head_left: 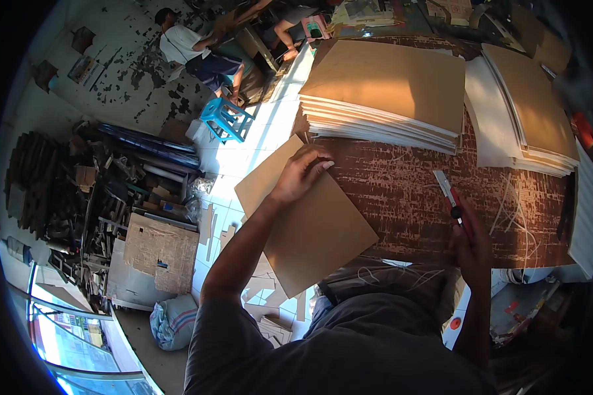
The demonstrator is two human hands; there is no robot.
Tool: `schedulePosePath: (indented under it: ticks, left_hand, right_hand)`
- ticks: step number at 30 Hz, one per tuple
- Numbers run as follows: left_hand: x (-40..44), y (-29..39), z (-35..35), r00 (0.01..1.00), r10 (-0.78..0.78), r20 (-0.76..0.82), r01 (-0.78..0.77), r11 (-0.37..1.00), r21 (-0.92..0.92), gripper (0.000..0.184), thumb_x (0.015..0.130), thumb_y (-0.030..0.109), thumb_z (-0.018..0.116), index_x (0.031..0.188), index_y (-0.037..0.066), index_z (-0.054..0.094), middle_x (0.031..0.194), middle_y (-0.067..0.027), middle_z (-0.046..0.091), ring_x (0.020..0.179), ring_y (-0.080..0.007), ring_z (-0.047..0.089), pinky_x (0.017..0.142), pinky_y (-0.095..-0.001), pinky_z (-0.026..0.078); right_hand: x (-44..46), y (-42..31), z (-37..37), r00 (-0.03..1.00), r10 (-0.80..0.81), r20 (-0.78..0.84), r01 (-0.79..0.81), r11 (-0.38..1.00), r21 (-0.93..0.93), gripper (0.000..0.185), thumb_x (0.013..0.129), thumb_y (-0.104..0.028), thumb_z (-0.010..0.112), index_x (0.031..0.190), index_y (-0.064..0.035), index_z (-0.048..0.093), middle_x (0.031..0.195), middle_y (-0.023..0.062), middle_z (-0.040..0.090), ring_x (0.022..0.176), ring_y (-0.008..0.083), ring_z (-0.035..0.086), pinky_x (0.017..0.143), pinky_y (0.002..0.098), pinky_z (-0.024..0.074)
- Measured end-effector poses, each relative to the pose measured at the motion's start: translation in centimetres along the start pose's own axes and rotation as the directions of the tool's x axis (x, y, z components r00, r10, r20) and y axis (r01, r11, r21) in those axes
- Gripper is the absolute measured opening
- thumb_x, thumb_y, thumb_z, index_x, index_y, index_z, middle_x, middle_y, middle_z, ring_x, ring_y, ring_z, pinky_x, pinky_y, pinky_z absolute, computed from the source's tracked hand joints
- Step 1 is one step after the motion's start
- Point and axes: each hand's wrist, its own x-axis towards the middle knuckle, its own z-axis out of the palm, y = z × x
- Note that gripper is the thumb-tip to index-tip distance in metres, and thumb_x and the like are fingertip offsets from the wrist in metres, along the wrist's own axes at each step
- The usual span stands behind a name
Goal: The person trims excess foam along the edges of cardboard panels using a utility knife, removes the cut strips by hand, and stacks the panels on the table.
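My left hand is closed at the upper edge of a flat brown board. The board sits tilted, partly over the table's left edge and partly over the floor. In my right hand is a red box cutter, its blade out and pointing away from me above the worn brown tabletop. Beyond both hands, a thick stack of brown boards with pale edges lies on the table. Thin white strings are to the right of the cutter.
A second stack of boards lies at the table's right. A blue stool stands on the tiled floor near a seated person. Scrap wood and a cardboard sheet crowd the left side, with a stuffed sack in front.
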Motion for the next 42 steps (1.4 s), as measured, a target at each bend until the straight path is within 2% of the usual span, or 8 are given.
schedulePosePath:
  ticks: [3,10,12,15,25,27,40,42]
  left_hand:
    - [0.1,-0.4,-0.5,0.985,0.156,0.077,-0.170,0.962,0.215,0.023,0.095,0.012,0.072,0.117,0.009,0.074,0.121,-0.0089,0.068,0.121,-0.0295,0.062,0.106,-0.0443,0.049]
    - [0.4,-1.5,-0.7,0.973,0.181,0.143,-0.208,0.957,0.202,0.022,0.090,0.011,0.075,0.112,0.012,0.077,0.115,-0.0068,0.068,0.120,-0.0292,0.061,0.109,-0.0448,0.047]
    - [0.5,-1.6,-0.6,0.963,0.247,0.112,-0.266,0.940,0.214,0.015,0.088,0.007,0.077,0.104,0.005,0.077,0.108,-0.0080,0.067,0.110,-0.0287,0.065,0.095,-0.0411,0.052]
    - [0.5,-1.3,-0.7,0.957,0.268,0.110,-0.287,0.933,0.218,0.013,0.087,0.009,0.079,0.099,0.005,0.076,0.105,-0.0088,0.067,0.108,-0.0301,0.064,0.096,-0.0426,0.051]
    - [0.4,-1.6,-0.5,0.970,0.225,0.094,-0.239,0.955,0.175,0.014,0.085,0.011,0.082,0.090,0.004,0.071,0.098,-0.0099,0.062,0.101,-0.0325,0.061,0.091,-0.0445,0.049]
    - [0.4,-1.3,-0.6,0.972,0.211,0.106,-0.229,0.954,0.192,0.016,0.090,0.019,0.078,0.091,0.006,0.070,0.100,-0.0092,0.063,0.103,-0.0317,0.061,0.095,-0.0443,0.049]
    - [0.7,-1.1,-0.6,0.966,0.209,0.155,-0.244,0.935,0.257,0.017,0.094,0.023,0.075,0.097,0.007,0.069,0.101,-0.0094,0.063,0.106,-0.0314,0.061,0.101,-0.0462,0.046]
    - [0.8,-1.1,-0.5,0.958,0.265,0.106,-0.284,0.920,0.270,0.016,0.091,0.015,0.078,0.095,0.004,0.067,0.099,-0.0109,0.064,0.098,-0.0331,0.062,0.090,-0.0437,0.049]
  right_hand:
    - [0.1,0.0,0.0,1.000,-0.007,-0.004,0.007,1.000,-0.003,0.053,0.106,-0.011,0.056,0.158,-0.0091,0.045,0.117,0.0062,0.061,0.078,0.0063,0.056,0.069,0.0248,0.0515]
    - [0.1,0.0,-0.1,1.000,0.014,-0.003,-0.014,1.000,-0.009,0.052,0.106,-0.011,0.056,0.158,-0.0095,0.046,0.118,0.0063,0.061,0.078,0.0064,0.056,0.069,0.0246,0.0516]
    - [0.0,0.0,-0.1,1.000,0.009,-0.011,-0.009,1.000,-0.009,0.052,0.106,-0.011,0.056,0.158,-0.0096,0.046,0.118,0.0064,0.062,0.078,0.0063,0.056,0.069,0.0246,0.0515]
    - [0.0,-0.1,-0.1,0.999,0.032,-0.017,-0.032,0.999,-0.020,0.052,0.106,-0.010,0.055,0.158,-0.0100,0.046,0.120,0.0067,0.063,0.077,0.0059,0.056,0.069,0.0243,0.0512]
    - [0.2,-0.5,0.0,0.999,0.035,-0.002,-0.035,0.999,-0.007,0.054,0.105,-0.009,0.056,0.158,-0.0100,0.045,0.126,0.0076,0.066,0.076,0.0059,0.054,0.069,0.0243,0.0502]
    - [0.2,-0.5,0.0,0.999,0.031,-0.009,-0.031,0.999,-0.015,0.054,0.105,-0.009,0.056,0.158,-0.0099,0.045,0.126,0.0075,0.066,0.076,0.0061,0.054,0.069,0.0244,0.0502]
    - [0.0,-0.1,-0.1,0.999,0.041,-0.019,-0.041,0.999,0.005,0.054,0.104,-0.007,0.057,0.157,-0.0105,0.047,0.113,0.0059,0.064,0.075,0.0071,0.056,0.068,0.0254,0.0504]
    - [0.1,-0.1,-0.1,0.999,0.040,-0.021,-0.040,0.999,-0.003,0.054,0.104,-0.007,0.057,0.157,-0.0106,0.047,0.112,0.0057,0.063,0.075,0.0071,0.056,0.069,0.0254,0.0502]
